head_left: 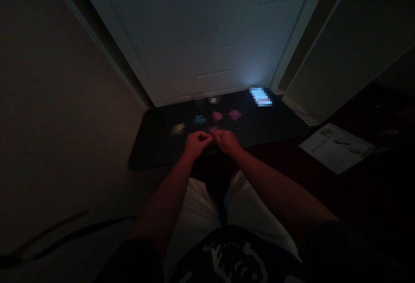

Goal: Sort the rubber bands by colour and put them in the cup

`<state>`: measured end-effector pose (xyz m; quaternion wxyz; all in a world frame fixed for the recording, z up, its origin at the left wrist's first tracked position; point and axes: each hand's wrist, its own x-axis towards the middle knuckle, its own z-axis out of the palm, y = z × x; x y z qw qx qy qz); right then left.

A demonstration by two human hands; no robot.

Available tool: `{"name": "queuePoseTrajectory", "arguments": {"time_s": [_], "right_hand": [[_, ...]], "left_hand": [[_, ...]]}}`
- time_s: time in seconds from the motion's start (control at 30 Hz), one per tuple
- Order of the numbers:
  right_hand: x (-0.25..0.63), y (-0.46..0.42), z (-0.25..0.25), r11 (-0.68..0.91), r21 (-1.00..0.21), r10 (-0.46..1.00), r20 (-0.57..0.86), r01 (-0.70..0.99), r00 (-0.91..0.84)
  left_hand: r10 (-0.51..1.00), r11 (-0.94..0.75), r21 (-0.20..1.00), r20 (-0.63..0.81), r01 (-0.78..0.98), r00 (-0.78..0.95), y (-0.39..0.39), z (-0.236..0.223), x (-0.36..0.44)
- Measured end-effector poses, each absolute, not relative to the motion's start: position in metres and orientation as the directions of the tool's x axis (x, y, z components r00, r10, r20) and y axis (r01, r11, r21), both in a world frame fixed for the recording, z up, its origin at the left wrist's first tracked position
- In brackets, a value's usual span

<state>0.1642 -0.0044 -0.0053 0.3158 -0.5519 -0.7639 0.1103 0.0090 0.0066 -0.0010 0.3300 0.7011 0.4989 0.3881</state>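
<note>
Side by side at the near edge of a dark low table (272, 127), my left hand (197, 143) and my right hand (226, 139) meet with fingertips pinched together. What they pinch is too small and dim to make out. Just beyond the fingers lies a partly hidden heap of purplish thin sticks (214, 128). Behind it are sorted heaps of similar pieces: a cream pile (177, 129) at the left, a blue pile (199, 120), a pink pile (217, 116) and a pinkish-purple pile (234, 114). One loose piece (239, 128) lies right of my hands.
A glowing, blurred-out screen (261, 96) lies at the table's back right. Near the back edge are a small round dish (214, 100) and a faint clear container (198, 97). A white panel (207, 58) rises behind. A printed sheet (337, 146) lies to the right.
</note>
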Motion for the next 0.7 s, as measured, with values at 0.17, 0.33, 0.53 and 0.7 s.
{"name": "queuePoseTrajectory", "arguments": {"time_s": [0.17, 0.33, 0.53, 0.7], "right_hand": [[0.1631, -0.0073, -0.0030, 0.366, -0.496, 0.915, 0.346, 0.787, -0.207], [0.1633, -0.0075, -0.0026, 0.371, -0.489, 0.920, 0.310, 0.789, -0.240], [0.1627, -0.0100, -0.0039, 0.416, -0.467, 0.897, 0.351, 0.780, -0.269], [0.1662, -0.0067, -0.0087, 0.309, -0.629, 0.854, 0.513, 0.713, 0.082]], "left_hand": [[0.945, -0.302, 0.856, 0.213, 0.419, 0.247, 0.0057, -0.0012, 0.0093], [0.920, -0.360, 0.873, 0.275, 0.328, 0.278, 0.0026, 0.0032, 0.0103], [0.919, -0.371, 0.895, 0.317, 0.246, 0.233, 0.0020, 0.0028, 0.0091], [0.947, -0.322, 0.932, 0.314, 0.167, 0.072, 0.0070, -0.0011, 0.0067]]}}
